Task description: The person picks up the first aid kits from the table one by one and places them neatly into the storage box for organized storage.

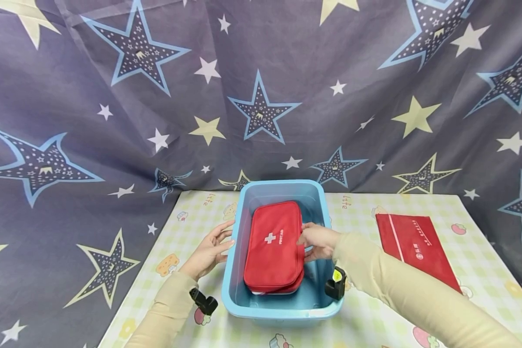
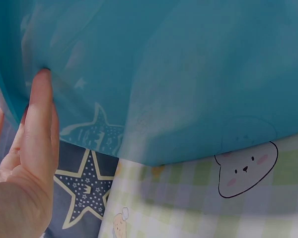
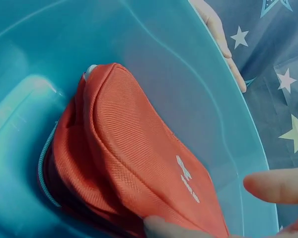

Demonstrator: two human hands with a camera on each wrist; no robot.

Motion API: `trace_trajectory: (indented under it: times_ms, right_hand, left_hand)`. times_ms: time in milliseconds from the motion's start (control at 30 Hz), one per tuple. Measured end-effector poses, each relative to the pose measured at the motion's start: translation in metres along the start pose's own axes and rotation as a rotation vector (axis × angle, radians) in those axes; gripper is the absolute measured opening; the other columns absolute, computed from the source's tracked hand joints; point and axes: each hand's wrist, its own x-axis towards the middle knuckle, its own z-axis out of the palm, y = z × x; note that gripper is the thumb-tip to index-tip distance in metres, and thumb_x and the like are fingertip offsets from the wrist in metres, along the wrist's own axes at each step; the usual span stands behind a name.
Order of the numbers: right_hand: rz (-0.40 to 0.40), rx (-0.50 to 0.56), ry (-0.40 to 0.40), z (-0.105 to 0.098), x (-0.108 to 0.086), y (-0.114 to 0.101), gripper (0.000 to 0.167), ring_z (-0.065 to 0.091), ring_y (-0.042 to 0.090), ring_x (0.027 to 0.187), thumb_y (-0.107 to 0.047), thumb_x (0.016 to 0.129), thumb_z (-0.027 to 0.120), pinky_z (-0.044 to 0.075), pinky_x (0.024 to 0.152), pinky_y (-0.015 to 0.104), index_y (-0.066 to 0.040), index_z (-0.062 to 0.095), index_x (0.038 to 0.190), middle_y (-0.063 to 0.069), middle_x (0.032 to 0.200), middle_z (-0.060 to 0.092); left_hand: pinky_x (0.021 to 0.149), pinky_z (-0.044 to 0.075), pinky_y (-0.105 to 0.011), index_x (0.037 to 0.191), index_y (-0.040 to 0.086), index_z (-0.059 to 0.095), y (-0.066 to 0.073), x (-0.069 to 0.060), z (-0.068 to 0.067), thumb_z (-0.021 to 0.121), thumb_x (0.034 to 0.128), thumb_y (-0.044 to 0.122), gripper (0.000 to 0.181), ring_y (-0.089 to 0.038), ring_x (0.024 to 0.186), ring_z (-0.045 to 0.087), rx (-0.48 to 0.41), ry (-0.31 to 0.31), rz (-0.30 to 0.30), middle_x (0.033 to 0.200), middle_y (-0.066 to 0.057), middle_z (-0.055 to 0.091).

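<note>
A red first aid pouch (image 1: 271,241) with a white cross lies in a blue bin (image 1: 282,313); another red layer shows beneath its lower edge. My left hand (image 1: 209,251) touches the bin's outer left wall with its fingers fairly straight, as the left wrist view also shows at the bin wall (image 2: 188,74). Inside the bin, my right hand (image 1: 319,240) is at the pouch's right edge. In the right wrist view, a fingertip meets the side of the pouch (image 3: 139,144), while the thumb (image 3: 275,186) stands apart from it.
A flat red pouch (image 1: 417,249) with white print and a pale stripe lies right of the bin on the green checked tablecloth (image 1: 361,321). Behind the table hangs a dark curtain (image 1: 261,159) with stars. Both forearms reach in from the front, with a small black device at each wrist.
</note>
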Motion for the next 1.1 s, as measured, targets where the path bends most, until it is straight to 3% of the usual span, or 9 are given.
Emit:
trace_trajectory:
  times_ms: [200,300,400,567,800,1100]
  right_hand:
    - [-0.05,-0.002,0.004,-0.004,-0.002,-0.002,0.061,0.044,0.035,0.101,0.005,0.086,0.042,0.038,0.103,0.055,-0.001,0.016,0.141,0.022,0.114,0.036]
    - [-0.079,0.016,-0.006,-0.008,-0.004,-0.005,0.055,0.049,0.039,0.106,0.003,0.087,0.042,0.037,0.105,0.054,-0.001,0.021,0.137,0.02,0.109,0.04]
    - [-0.092,0.048,-0.044,-0.013,-0.006,-0.008,0.045,0.049,0.041,0.115,0.001,0.09,0.042,0.035,0.107,0.055,-0.001,0.026,0.132,0.017,0.107,0.044]
    - [-0.116,0.054,-0.138,-0.022,-0.009,-0.011,0.034,0.058,0.024,0.096,-0.004,0.093,0.045,0.041,0.103,0.052,-0.002,0.036,0.126,0.008,0.097,0.053]
    - [-0.163,0.06,-0.243,-0.036,-0.015,-0.01,0.042,0.06,0.018,0.092,-0.008,0.094,0.047,0.053,0.09,0.038,0.002,0.035,0.134,0.005,0.1,0.059]
    - [-0.212,0.138,-0.368,-0.054,-0.018,-0.004,0.047,0.06,0.015,0.094,-0.007,0.098,0.041,0.052,0.093,0.036,0.003,0.026,0.141,0.005,0.107,0.059]
  left_hand:
    - [0.076,0.057,-0.034,0.149,0.013,0.025,0.002,-0.001,0.001,0.052,0.0963,0.007,0.06,-0.011,0.101,0.061,-0.008,-0.003,0.003,0.127,0.0,0.049]
    - [0.075,0.057,-0.033,0.149,0.013,0.025,0.002,-0.001,0.001,0.052,0.0965,0.006,0.06,-0.011,0.1,0.061,-0.005,-0.004,0.006,0.125,0.001,0.049]
    - [0.074,0.057,-0.033,0.149,0.013,0.024,0.001,-0.001,0.001,0.053,0.0962,0.007,0.06,-0.011,0.1,0.061,-0.001,-0.004,0.005,0.125,0.001,0.049]
    - [0.075,0.057,-0.033,0.149,0.013,0.025,0.001,-0.001,0.001,0.054,0.0958,0.009,0.061,-0.011,0.1,0.061,-0.001,0.002,-0.001,0.126,0.001,0.048]
    - [0.075,0.057,-0.032,0.149,0.013,0.025,0.002,-0.001,0.001,0.051,0.0963,0.005,0.06,-0.01,0.1,0.061,-0.024,0.015,-0.013,0.124,0.002,0.051]
    - [0.075,0.057,-0.032,0.149,0.012,0.024,0.001,0.0,0.0,0.051,0.0965,0.005,0.059,-0.01,0.1,0.061,-0.03,0.01,-0.006,0.123,0.004,0.052]
